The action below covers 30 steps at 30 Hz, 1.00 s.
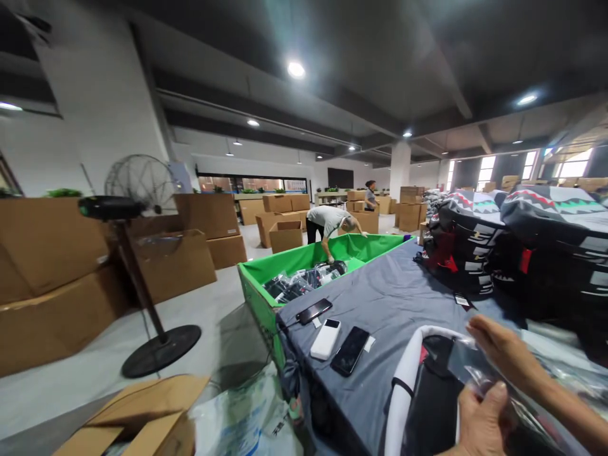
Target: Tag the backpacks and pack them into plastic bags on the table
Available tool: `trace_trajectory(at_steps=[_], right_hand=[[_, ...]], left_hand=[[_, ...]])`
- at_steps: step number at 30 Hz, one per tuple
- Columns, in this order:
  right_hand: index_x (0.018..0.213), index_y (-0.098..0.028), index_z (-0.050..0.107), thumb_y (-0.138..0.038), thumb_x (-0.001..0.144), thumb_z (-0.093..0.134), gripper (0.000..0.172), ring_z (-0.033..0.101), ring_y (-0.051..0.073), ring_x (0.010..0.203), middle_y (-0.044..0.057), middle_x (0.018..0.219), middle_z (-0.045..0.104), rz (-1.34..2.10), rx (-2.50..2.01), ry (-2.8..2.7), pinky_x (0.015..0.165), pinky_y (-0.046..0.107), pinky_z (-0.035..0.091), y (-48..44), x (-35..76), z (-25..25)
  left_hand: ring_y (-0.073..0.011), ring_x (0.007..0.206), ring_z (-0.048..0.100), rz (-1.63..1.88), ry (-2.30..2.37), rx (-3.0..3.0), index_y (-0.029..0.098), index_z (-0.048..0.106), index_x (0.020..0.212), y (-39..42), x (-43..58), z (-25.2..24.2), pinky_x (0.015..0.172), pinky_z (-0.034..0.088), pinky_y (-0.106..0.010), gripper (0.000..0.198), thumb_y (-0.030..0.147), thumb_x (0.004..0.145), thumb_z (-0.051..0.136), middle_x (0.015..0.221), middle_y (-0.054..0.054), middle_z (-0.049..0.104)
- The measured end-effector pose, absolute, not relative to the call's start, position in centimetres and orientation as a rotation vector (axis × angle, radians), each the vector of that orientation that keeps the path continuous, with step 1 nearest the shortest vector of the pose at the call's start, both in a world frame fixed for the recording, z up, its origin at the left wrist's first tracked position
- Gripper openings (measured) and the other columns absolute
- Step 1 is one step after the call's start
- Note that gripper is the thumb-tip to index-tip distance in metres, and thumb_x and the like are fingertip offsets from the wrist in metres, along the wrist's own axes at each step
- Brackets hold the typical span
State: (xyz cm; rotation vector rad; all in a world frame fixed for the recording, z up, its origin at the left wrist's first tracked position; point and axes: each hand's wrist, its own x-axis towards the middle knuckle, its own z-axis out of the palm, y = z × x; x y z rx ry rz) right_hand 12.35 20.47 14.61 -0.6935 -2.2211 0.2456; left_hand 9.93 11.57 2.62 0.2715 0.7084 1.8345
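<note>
At the lower right, my left hand (484, 415) is closed, its thumb and fingers pinching a clear plastic bag (470, 367). Just above it, my right hand (498, 345) has its fingers pressed together on the same film; its fingertips are partly hidden. Under the plastic lies a black fabric item (432, 396) on the table, with a white padded tube (403, 392) curving round its edge and a black band round the tube. Its lower part is cut off by the frame. More clear plastic packaging (560, 354) lies to the right, behind my right forearm.
A grey cloth covers the table (380, 291); two dark phones (350, 350) and a white power bank (325, 339) lie there. Stacked black bags (465, 247) stand at right. Beyond, a person (330, 221) bends over a green-lined bin (266, 266). A fan (142, 266) and cartons (173, 266) stand left.
</note>
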Motion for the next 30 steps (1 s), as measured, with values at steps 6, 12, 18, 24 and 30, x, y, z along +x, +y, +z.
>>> trace_trajectory(at_steps=[6, 12, 18, 24, 30], right_hand=[[0.091, -0.024, 0.062, -0.054, 0.084, 0.046, 0.035, 0.067, 0.023, 0.075, 0.007, 0.082, 0.072, 0.587, -0.703, -2.270, 0.071, 0.034, 0.056, 18.8, 8.7, 10.5], [0.090, -0.024, 0.069, -0.056, 0.081, 0.065, 0.033, 0.066, 0.021, 0.076, 0.004, 0.084, 0.069, 0.726, -0.658, -2.427, 0.071, 0.031, 0.054, 12.6, 12.5, 6.2], [0.071, -0.022, 0.061, -0.072, 0.079, 0.056, 0.051, 0.055, 0.018, 0.060, 0.001, 0.064, 0.059, 1.276, -0.871, -2.204, 0.056, 0.027, 0.046, 13.0, 16.1, 4.9], [0.072, -0.026, 0.051, -0.070, 0.079, 0.041, 0.046, 0.058, 0.021, 0.056, 0.002, 0.060, 0.059, 0.891, -1.236, -1.799, 0.051, 0.031, 0.046, 15.6, 16.2, 4.4], [0.100, -0.026, 0.059, -0.053, 0.082, 0.053, 0.034, 0.067, 0.023, 0.058, 0.001, 0.071, 0.069, 0.392, -0.921, -2.329, 0.055, 0.031, 0.049, 11.0, 14.2, 7.0]], left_hand=[[-0.0105, 0.050, 0.047, 1.987, 0.920, 0.197, 0.016, 0.062, 0.065, 7.3, 4.2, 0.4, 0.054, 0.033, -0.024, 0.059, 0.064, 0.046, 0.091, 0.054, 0.000, 0.057], [-0.0091, 0.052, 0.042, 1.946, 1.021, 0.310, 0.018, 0.054, 0.062, 3.7, 1.8, 0.5, 0.057, 0.034, -0.024, 0.067, 0.070, 0.041, 0.092, 0.051, 0.005, 0.049], [-0.0103, 0.055, 0.035, 1.907, 1.305, 0.651, 0.023, 0.035, 0.054, 3.6, 0.7, 1.3, 0.060, 0.035, -0.027, 0.073, 0.084, 0.059, 0.073, 0.051, 0.007, 0.036], [-0.0284, 0.103, 0.061, 1.710, 2.175, 1.585, 0.019, 0.067, 0.110, 1.6, -0.7, 1.6, 0.090, 0.050, -0.042, 0.026, 0.032, 0.088, 0.063, 0.111, -0.013, 0.068], [-0.0276, 0.106, 0.059, 1.325, 2.430, 2.317, 0.021, 0.057, 0.133, 3.1, -0.6, 4.3, 0.104, 0.045, -0.051, 0.052, 0.008, 0.083, 0.058, 0.110, -0.008, 0.066]])
